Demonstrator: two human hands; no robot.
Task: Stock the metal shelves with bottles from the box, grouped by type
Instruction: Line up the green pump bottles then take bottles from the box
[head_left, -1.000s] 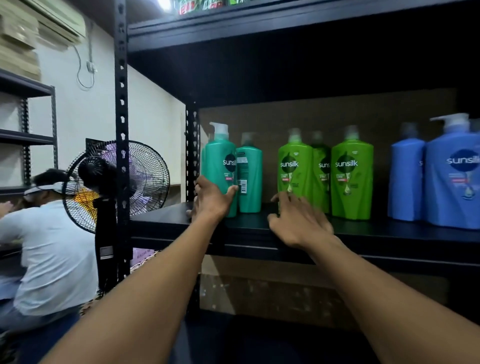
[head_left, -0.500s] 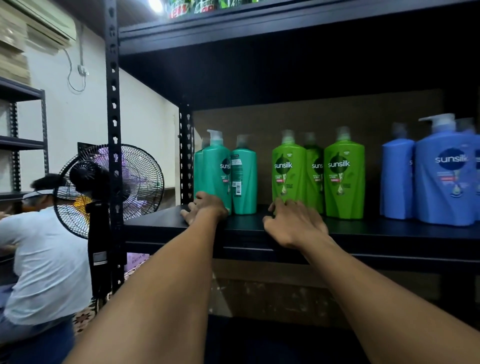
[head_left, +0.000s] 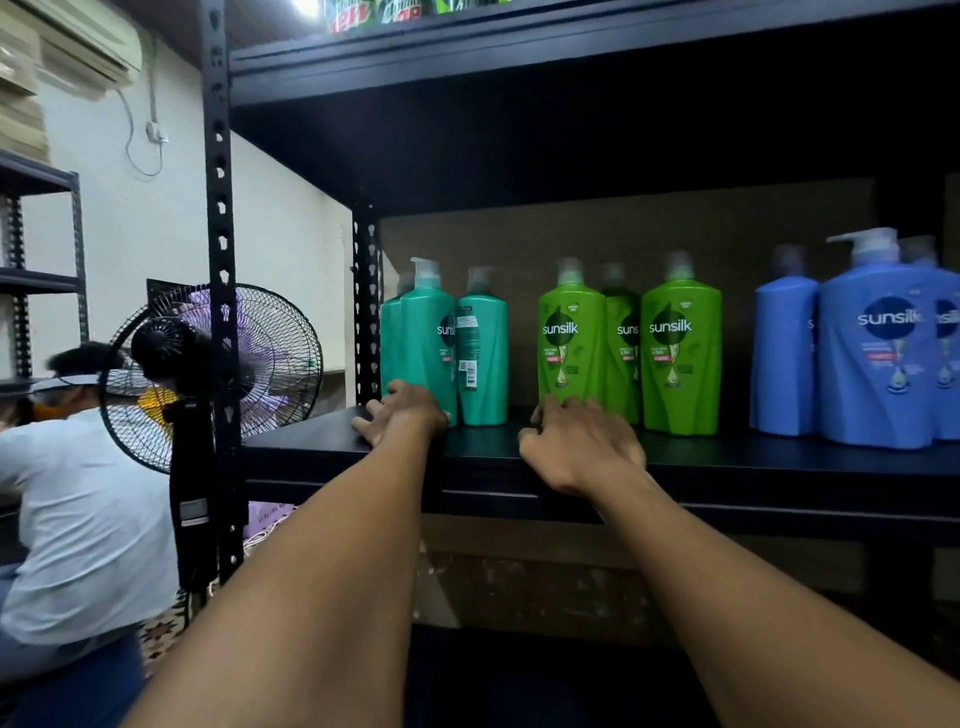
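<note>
On the black metal shelf (head_left: 779, 462) the pump bottles stand grouped by colour: teal bottles (head_left: 428, 338) at the left, green bottles (head_left: 571, 332) in the middle, blue bottles (head_left: 878, 338) at the right. My left hand (head_left: 402, 415) rests on the shelf board at the foot of the front teal bottle, fingers spread and holding nothing. My right hand (head_left: 582, 441) lies on the shelf just in front of the leftmost green bottle, fingers loosely bent and empty. No box is in view.
A perforated shelf post (head_left: 221, 260) stands at the left front corner. Behind it are a standing fan (head_left: 270, 364) and a seated person in a white shirt (head_left: 78, 519). Soda bottles (head_left: 384, 10) sit on the shelf above. Another rack (head_left: 41, 280) is at far left.
My left hand has let go of the teal bottle and dropped to the shelf board at its base. My right hand has barely moved.
</note>
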